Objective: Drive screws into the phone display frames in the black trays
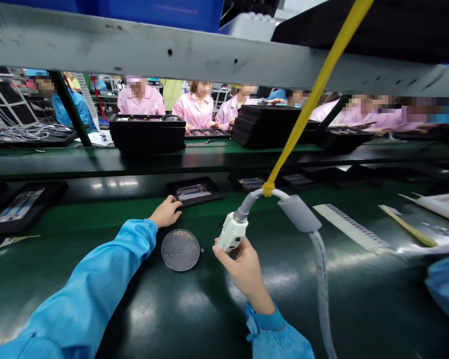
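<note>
My left hand (166,212) reaches forward to the near left corner of a black tray (214,196), its fingers curled against the edge. Inside that tray lies a flat, pale part (193,192) with bluish strips. In my right hand (245,267) is a white handheld tool (232,233), its lower end hidden by my fingers. A thick grey cable (320,262) runs from the tool's top and hangs by a yellow strap (307,117). Between my hands sits a round grey dish (180,251) with a dimpled surface and small bits near its far rim.
More black trays (54,192) stand along the dark belt (142,184). A white strip (349,227) and a yellow strip (407,225) lie at the right. Overhead crosses a metal beam (202,55). Stacked black trays (147,134) and people in pink are beyond; a blue sleeve (447,286) shows at right.
</note>
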The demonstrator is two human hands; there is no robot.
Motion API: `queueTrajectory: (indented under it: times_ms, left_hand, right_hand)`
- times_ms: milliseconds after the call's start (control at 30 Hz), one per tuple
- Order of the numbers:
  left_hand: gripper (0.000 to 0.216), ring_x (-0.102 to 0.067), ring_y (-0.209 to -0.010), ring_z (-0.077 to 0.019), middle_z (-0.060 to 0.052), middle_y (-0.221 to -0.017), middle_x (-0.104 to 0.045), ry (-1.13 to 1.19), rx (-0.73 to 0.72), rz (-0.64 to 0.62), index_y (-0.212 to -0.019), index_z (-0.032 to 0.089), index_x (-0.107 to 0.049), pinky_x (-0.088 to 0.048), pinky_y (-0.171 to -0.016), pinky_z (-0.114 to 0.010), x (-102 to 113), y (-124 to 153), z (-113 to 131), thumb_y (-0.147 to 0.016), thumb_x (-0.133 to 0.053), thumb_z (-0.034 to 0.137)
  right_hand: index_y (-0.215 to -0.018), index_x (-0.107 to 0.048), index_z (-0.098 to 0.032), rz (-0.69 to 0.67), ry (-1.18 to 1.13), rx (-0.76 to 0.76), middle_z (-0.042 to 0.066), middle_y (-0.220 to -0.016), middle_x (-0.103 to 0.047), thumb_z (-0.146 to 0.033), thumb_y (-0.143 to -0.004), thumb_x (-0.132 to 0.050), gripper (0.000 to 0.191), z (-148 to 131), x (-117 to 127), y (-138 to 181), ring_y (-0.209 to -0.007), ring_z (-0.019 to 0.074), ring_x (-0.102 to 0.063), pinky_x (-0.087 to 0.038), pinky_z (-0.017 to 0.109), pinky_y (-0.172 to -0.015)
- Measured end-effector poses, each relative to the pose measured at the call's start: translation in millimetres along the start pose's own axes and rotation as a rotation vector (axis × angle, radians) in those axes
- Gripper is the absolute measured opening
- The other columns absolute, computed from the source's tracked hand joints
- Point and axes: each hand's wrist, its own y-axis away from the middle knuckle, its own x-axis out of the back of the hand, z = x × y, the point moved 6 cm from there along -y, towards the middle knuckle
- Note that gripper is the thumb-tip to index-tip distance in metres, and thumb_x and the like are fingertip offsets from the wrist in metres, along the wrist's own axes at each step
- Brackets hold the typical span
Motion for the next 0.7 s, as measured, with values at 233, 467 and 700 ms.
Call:
queueTrajectory:
  times_ms: [233,467,700]
  left_hand:
    - [0.034,-0.062,-0.107,-0.0226,-0.01,-0.125,-0.059,-0.169,0.068,-0.071,-0.124,0.016,-0.057,-0.055,-0.09,-0.044,-8,-16,3,-0.096,-0.06,0.036]
    - [0.034,-0.063,-0.104,-0.0219,-0.009,-0.122,-0.061,-0.289,0.159,-0.011,-0.123,0.015,-0.058,-0.056,-0.088,-0.042,11,2,-13,-0.096,-0.06,0.036]
    - [0.02,-0.063,-0.093,-0.0203,-0.01,-0.106,-0.063,-0.395,0.065,0.126,-0.104,0.011,-0.062,-0.055,-0.084,-0.038,67,122,-27,-0.1,-0.051,0.027]
  right_hand:
    - [-0.121,-0.057,-0.018,0.094,-0.036,-0.025,0.011,-0.108,-0.07,-0.038,-0.073,-0.07,0.053,-2,2,-2,-0.095,0.0233,-0.067,-0.053,0.042,-0.089]
    - [-0.091,-0.06,-0.018,0.179,-0.088,-0.016,0.001,-0.078,-0.064,-0.029,-0.067,-0.066,0.028,-19,9,-18,-0.064,0.0142,-0.058,-0.048,0.03,-0.063]
    - [-0.086,-0.06,-0.016,0.341,-0.194,-0.015,0.0,-0.077,-0.062,-0.034,-0.063,-0.072,0.031,-21,32,-44,-0.065,0.0126,-0.054,-0.041,0.026,-0.058]
